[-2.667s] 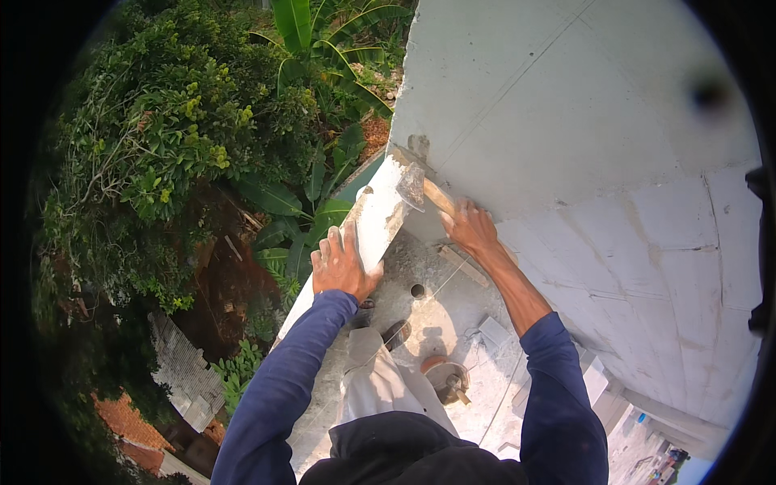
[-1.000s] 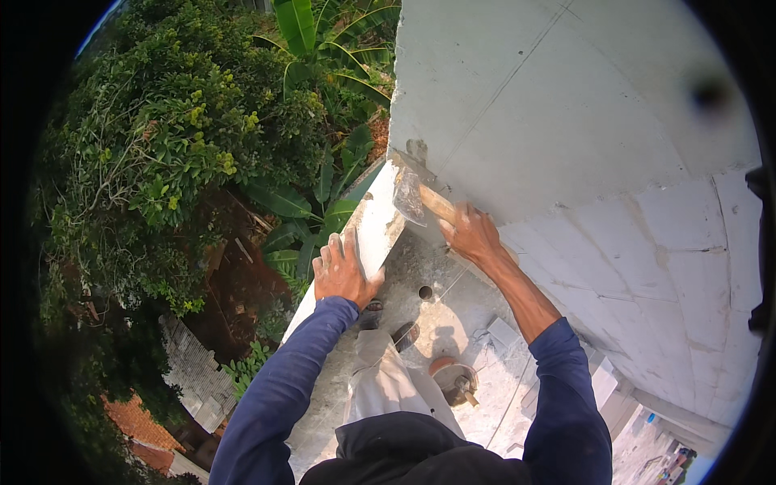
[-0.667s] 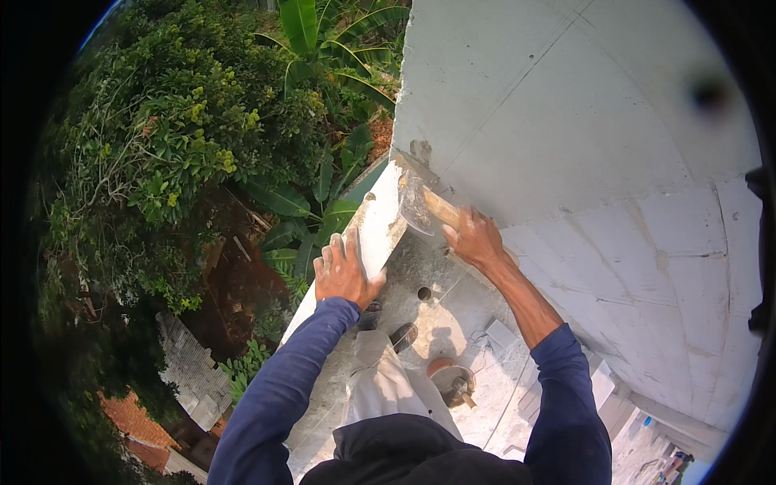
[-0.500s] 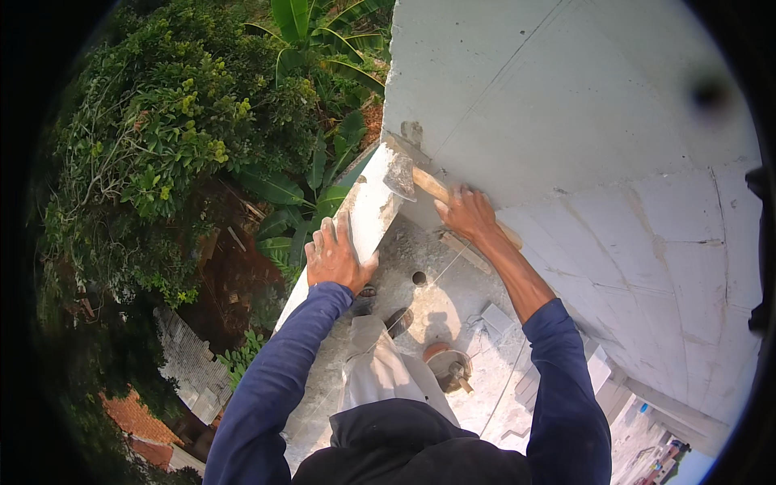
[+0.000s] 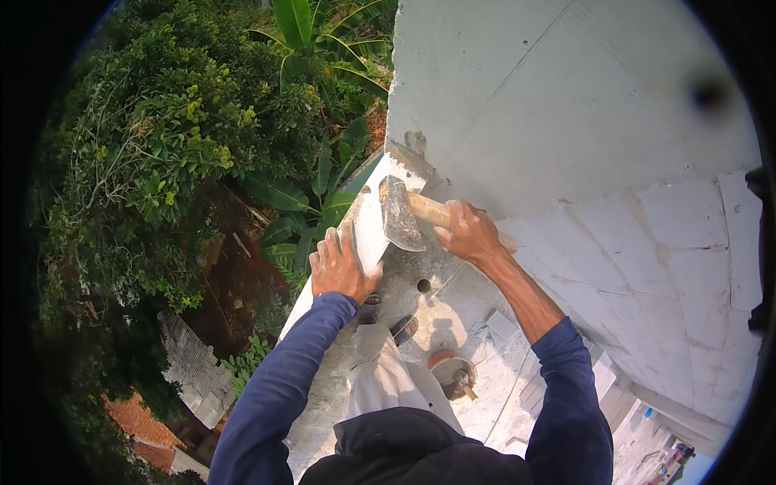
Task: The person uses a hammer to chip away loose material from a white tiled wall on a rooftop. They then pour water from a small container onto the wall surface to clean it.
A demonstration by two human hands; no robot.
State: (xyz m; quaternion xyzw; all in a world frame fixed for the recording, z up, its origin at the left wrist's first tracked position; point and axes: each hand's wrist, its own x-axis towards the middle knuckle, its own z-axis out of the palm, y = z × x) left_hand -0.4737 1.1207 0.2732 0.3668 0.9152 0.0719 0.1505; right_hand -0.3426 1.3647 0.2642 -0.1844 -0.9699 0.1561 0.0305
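My right hand [image 5: 470,233] is closed round the wooden handle of a hatchet [image 5: 402,217]. Its broad grey metal head is held over the white top of a low wall [image 5: 373,212], close to where that wall meets the tall grey wall. Farther down the same low wall lies my left hand [image 5: 343,263], palm on the top, fingers apart and the thumb toward the inner edge. It holds nothing loose. A rough, chipped patch shows at the low wall's far end, beyond the hatchet head.
On the concrete floor below are a bucket [image 5: 453,373] with a tool in it, a round hole [image 5: 423,286] and several pale blocks [image 5: 501,325]. The tall wall [image 5: 558,97] rises at the right. Left of the low wall is a drop to trees [image 5: 162,137] and roofs [image 5: 194,368].
The hatchet head has come nearer to me and shows larger, its blade turned more downward. My right hand has moved slightly nearer too. My left hand stays on the wall.
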